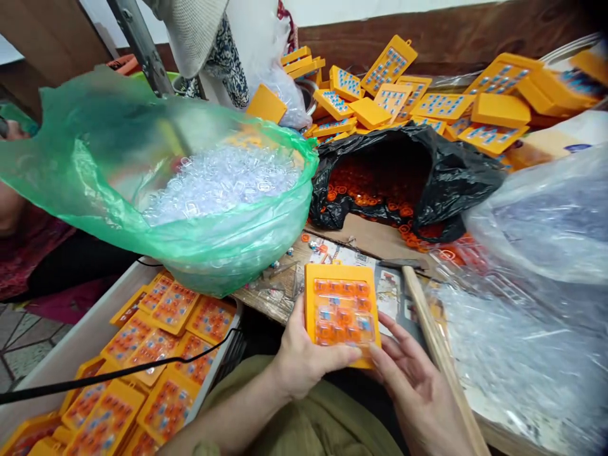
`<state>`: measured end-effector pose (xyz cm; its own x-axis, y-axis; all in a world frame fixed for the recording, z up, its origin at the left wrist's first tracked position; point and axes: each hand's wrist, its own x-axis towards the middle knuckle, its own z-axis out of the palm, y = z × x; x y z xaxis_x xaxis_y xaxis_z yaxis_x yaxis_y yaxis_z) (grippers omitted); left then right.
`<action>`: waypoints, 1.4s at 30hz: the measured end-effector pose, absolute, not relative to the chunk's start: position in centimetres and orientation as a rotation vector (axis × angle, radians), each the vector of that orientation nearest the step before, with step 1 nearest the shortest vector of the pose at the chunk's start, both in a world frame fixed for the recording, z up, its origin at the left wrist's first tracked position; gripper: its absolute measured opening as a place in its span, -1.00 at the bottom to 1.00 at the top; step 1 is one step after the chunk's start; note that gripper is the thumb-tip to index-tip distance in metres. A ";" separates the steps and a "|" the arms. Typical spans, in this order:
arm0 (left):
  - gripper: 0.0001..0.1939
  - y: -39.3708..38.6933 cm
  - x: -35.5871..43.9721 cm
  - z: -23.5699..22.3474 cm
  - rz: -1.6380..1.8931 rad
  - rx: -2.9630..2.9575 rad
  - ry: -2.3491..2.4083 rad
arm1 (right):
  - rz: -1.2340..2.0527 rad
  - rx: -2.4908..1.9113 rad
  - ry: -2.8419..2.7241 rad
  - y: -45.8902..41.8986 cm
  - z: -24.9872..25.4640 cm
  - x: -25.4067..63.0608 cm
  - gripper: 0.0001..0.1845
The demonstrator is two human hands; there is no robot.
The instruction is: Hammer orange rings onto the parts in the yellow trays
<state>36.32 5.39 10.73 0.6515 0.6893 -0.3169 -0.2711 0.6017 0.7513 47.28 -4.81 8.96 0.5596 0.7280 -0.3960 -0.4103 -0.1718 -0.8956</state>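
Observation:
I hold a yellow plastic tray (341, 310) filled with small orange and blue pieces under a clear cover, low in the middle of the view. My left hand (304, 358) grips its left and bottom edge, thumb across the lower front. My right hand (418, 386) supports it from the lower right, fingers curled under the tray. A green bag (156, 183) of clear plastic pieces sits just behind on the left. A black bag (408, 174) of orange pieces lies open behind on the right.
A white bin (66, 345) at lower left holds several filled yellow trays (156, 354), with a black cable (109, 375) across it. Yellow trays (427, 95) are heaped at the back. Clear plastic sheeting (532, 304) covers the right. Another person (28, 234) sits far left.

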 end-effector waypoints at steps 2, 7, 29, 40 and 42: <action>-0.29 5.4 36.1 11.0 0.587 0.730 0.615 | 1.019 -1.417 -0.281 -5.1 9.0 47.4 -0.31; -0.34 5.0 35.6 11.1 0.562 0.797 0.590 | 0.988 -1.461 -0.285 -5.7 8.7 47.5 -0.35; -0.43 6.2 37.6 10.6 0.479 0.364 0.783 | 0.973 -1.291 -0.245 -4.0 8.7 46.7 -0.26; -0.48 7.2 28.5 12.4 0.298 1.001 0.805 | 0.529 -1.416 -0.914 -3.5 5.7 44.2 -0.26; -0.57 8.4 22.4 13.0 0.024 1.098 0.857 | 0.534 -1.395 -0.962 -3.5 5.6 44.4 -0.33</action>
